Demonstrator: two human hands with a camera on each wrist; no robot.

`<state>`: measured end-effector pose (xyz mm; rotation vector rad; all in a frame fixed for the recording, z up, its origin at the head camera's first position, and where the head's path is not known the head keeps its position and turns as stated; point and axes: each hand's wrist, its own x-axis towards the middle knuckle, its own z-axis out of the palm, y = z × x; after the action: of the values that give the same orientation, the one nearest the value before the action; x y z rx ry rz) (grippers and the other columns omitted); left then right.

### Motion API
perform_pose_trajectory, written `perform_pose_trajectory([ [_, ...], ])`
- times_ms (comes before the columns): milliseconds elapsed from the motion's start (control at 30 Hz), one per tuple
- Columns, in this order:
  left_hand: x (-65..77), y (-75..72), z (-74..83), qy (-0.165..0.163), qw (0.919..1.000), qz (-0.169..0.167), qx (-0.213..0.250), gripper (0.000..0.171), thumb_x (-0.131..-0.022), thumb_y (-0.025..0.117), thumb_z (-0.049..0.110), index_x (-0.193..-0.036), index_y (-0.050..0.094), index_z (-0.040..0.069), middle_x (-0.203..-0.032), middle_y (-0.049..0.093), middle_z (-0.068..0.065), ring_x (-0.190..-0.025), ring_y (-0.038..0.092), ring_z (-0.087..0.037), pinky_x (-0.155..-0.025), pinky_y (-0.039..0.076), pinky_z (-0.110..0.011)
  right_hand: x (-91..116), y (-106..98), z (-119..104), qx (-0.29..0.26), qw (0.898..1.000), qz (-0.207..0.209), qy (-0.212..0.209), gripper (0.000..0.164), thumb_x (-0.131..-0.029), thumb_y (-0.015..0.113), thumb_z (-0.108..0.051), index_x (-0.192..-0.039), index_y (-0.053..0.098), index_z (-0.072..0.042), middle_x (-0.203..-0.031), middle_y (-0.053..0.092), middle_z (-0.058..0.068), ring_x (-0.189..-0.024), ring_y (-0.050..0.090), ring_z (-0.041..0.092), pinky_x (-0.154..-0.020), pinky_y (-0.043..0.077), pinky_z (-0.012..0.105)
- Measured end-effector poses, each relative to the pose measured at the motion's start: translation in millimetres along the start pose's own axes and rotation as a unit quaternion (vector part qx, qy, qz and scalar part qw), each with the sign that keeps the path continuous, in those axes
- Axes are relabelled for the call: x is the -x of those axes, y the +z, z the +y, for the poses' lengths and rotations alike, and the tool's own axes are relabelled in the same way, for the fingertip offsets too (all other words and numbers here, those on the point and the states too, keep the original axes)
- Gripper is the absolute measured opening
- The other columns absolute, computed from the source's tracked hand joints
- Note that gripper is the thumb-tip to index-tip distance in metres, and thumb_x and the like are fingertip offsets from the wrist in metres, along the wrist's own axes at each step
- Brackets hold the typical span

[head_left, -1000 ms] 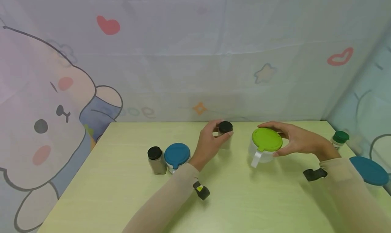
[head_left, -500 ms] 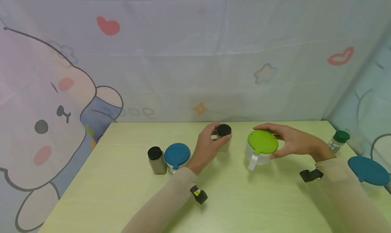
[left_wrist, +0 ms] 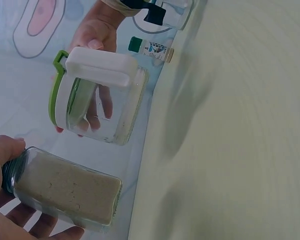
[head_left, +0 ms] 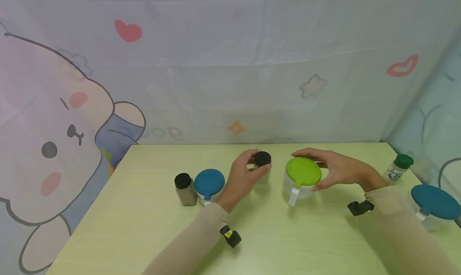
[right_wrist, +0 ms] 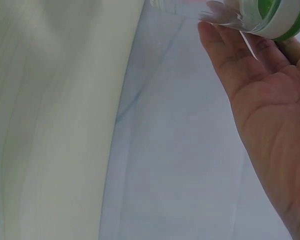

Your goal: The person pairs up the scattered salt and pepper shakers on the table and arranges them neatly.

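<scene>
My left hand (head_left: 242, 178) grips a square glass spice jar (left_wrist: 65, 187) with a black lid (head_left: 262, 158) and grey-brown powder inside. In the left wrist view the jar hangs above the table. To the right, my right hand (head_left: 338, 169) holds a clear jar (left_wrist: 97, 95) by its sides, fingers on the far side and thumb on the near one. This jar has a bright green lid (head_left: 303, 171) and a white handle (head_left: 293, 195) facing me. It too is off the table, and only its underside corner shows in the right wrist view.
Left of my left hand stand another black-lidded spice jar (head_left: 186, 191) and a blue-lidded jar (head_left: 209, 183), side by side. Near the table's right edge are a green-capped shaker (head_left: 397, 170) and a second blue-lidded jar (head_left: 435, 203), close to my right sleeve. A printed curtain (head_left: 230, 67) hangs behind the table.
Both hands have moved nearer to me and slightly left, carrying the black-lidded spice jar and the green-lidded jar. More of the shaker and the right blue-lidded jar shows.
</scene>
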<state>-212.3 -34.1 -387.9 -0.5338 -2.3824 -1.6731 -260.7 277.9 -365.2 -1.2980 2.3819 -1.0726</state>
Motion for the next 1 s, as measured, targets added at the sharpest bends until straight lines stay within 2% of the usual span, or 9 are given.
perform_pose_trajectory([
  [200, 7.6, -3.7, -1.0, -0.010, 0.9999, -0.005, 0.010, 0.043, -0.094, 0.075, 0.027, -0.132, 0.061, 0.013, -0.127, 0.062, -0.003, -0.112, 0.060, -0.020, -0.092, 0.057, -0.032, -6, 6, 1, 0.009, 1.000, -0.006, 0.010, 0.094, -0.077, 0.090, -0.025, -0.155, 0.038, -0.025, -0.154, 0.046, 0.002, -0.133, 0.051, 0.013, -0.103, 0.048, 0.052],
  [300, 10.9, -5.7, -1.3, -0.013, 0.9998, -0.005, 0.014, 0.044, -0.093, 0.076, 0.027, -0.132, 0.061, 0.013, -0.127, 0.062, -0.003, -0.112, 0.060, -0.020, -0.092, 0.057, -0.032, -10, 8, 0, 0.008, 1.000, -0.007, 0.008, 0.094, -0.077, 0.090, -0.027, -0.155, 0.038, -0.026, -0.154, 0.046, 0.000, -0.135, 0.049, 0.013, -0.102, 0.047, 0.057],
  [667, 21.7, -15.2, 0.4, -0.028, 0.9995, -0.004, 0.011, 0.046, -0.093, 0.076, 0.026, -0.134, 0.060, 0.013, -0.129, 0.062, -0.004, -0.115, 0.060, -0.021, -0.093, 0.057, -0.031, -23, 16, -3, -0.014, 1.000, -0.027, -0.009, 0.088, -0.079, 0.089, -0.024, -0.152, 0.041, -0.021, -0.149, 0.050, -0.004, -0.133, 0.050, 0.016, -0.106, 0.048, 0.040],
  [833, 25.9, -17.6, 0.6, -0.037, 0.9993, -0.005, 0.008, 0.047, -0.094, 0.076, 0.026, -0.135, 0.059, 0.013, -0.129, 0.062, -0.004, -0.116, 0.060, -0.021, -0.094, 0.056, -0.032, -28, 21, -1, -0.036, 0.999, -0.035, -0.007, 0.086, -0.078, 0.088, -0.021, -0.151, 0.043, -0.022, -0.147, 0.052, -0.004, -0.134, 0.050, 0.018, -0.109, 0.045, 0.045],
  [1000, 28.9, -18.7, -0.7, -0.045, 0.9989, -0.007, 0.006, 0.046, -0.094, 0.075, 0.027, -0.135, 0.059, 0.014, -0.130, 0.061, -0.004, -0.117, 0.060, -0.022, -0.094, 0.056, -0.034, -32, 25, 1, -0.055, 0.998, -0.044, 0.000, 0.086, -0.078, 0.089, -0.019, -0.151, 0.043, -0.022, -0.147, 0.052, -0.004, -0.135, 0.049, 0.018, -0.111, 0.044, 0.044],
])
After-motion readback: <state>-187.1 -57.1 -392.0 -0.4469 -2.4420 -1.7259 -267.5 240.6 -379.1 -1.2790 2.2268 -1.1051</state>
